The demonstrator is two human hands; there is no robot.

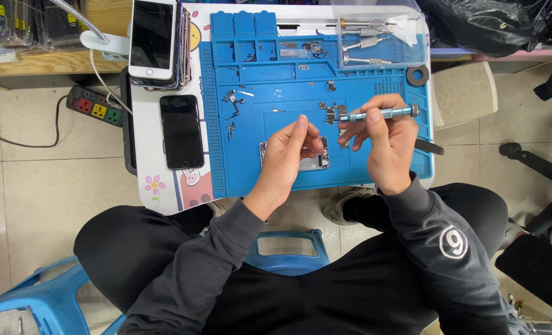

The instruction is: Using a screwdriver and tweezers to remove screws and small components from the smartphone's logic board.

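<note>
1. Phone chassis (pixel 316 162): the opened phone body lies flat on the blue repair mat (pixel 375 68), near its front edge, between your two hands.
2. Your left hand (pixel 286 156) rests on the chassis's left end, fingers (pixel 301 124) together and pressing down on it. Keep that pressure even, so the frame does not slide on the mat.
3. Your right hand (pixel 384 146) has its fingers clamped on a slim metal screwdriver (pixel 378 114), which lies almost level, its tip pointing left above the chassis's upper right corner. For clean work, I judge you should stand the driver upright over the screw before turning; a slanted bit may slip.
4. Loose small metal parts (pixel 231 99) and a bracket (pixel 333 111) sit on the mat above your hands. Keep your wrists away from them, since a nudge could scatter them.
5. Left of the mat, a dark phone (pixel 181 131) lies face up on the white surface (pixel 145 118), with a stack of phones topped by a white one (pixel 153 38) behind it.
6. Spare screwdrivers (pixel 363 43) rest in a clear tray at the mat's far right corner, beside a black ring (pixel 417 75).
7. A power strip (pixel 95 107) lies on the tiled floor at left; you sit on a blue stool (pixel 285 251).
</note>
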